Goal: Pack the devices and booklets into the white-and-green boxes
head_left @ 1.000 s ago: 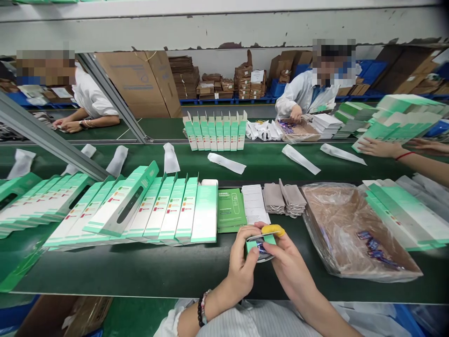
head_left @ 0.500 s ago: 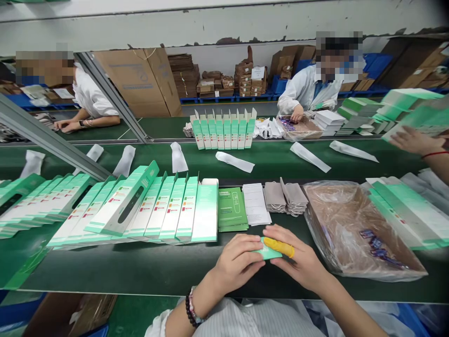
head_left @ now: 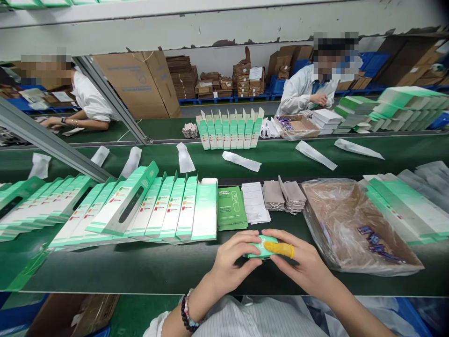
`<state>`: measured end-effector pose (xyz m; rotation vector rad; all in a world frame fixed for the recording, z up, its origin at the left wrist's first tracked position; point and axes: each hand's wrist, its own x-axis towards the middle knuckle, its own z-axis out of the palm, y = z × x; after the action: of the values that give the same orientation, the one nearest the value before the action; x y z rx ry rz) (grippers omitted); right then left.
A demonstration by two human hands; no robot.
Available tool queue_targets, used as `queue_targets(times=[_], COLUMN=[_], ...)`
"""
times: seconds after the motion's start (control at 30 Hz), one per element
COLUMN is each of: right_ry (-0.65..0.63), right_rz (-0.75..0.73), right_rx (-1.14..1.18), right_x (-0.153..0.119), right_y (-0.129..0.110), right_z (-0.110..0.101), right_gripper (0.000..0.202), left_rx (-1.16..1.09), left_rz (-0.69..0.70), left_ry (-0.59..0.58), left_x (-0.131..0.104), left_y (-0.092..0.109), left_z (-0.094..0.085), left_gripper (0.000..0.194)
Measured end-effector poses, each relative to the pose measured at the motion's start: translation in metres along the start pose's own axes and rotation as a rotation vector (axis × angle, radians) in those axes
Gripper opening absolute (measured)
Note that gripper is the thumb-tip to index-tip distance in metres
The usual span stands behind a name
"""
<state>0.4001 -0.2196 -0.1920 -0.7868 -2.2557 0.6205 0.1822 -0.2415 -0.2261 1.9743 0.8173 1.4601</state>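
Near the front edge of the bench, a green carton (head_left: 260,252) is held between my two hands, its green end facing up. My left hand (head_left: 233,260) grips its left side, thumb in front and fingers behind. On the other side, my right hand (head_left: 301,257) has a yellow finger cot (head_left: 280,248) on one finger, which presses on the carton's end. Most of the carton's body is hidden from this angle. Just beyond the hands lie green manuals (head_left: 231,208), white leaflets (head_left: 255,202) and folded grey pouches (head_left: 274,194).
Green-and-white cartons (head_left: 205,210) lean in a row at left. A plastic-lined tray (head_left: 342,224) with small purple packets (head_left: 375,243) stands at right. White sleeves (head_left: 242,161) lie on the belt (head_left: 206,164) behind. Two co-workers sit across, and a slanted metal post (head_left: 108,98) crosses at left.
The carton between my hands has tilted and shows more of its green end. A co-worker's hand with cartons has left the right edge. White sleeves moved right; the person opposite lifted a hand from their tray.
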Motion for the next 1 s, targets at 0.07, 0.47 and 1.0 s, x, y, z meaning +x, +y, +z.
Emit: queue_targets(times=[0.07, 0.47, 1.0], right_ry=[-0.01, 0.056, 0.79], right_rz=[0.012, -0.129, 0.538], right_rx=[-0.004, -0.034, 0.287], right_x=[-0.002, -0.011, 0.136], right_y=[-0.001, 0.019, 0.196], right_z=[0.002, 0.027, -0.141], right_gripper=[0.043, 0.059, 0.028], left_rx=[0.135, 0.143, -0.363], left_rz=[0.175, 0.35, -0.275], left_ry=[-0.043, 0.103, 0.023], left_x=[-0.002, -0.012, -0.041], left_y=[-0.007, -0.031, -0.011], left_z=[-0.001, 0.011, -0.007], left_gripper=[0.025, 0.017, 0.031])
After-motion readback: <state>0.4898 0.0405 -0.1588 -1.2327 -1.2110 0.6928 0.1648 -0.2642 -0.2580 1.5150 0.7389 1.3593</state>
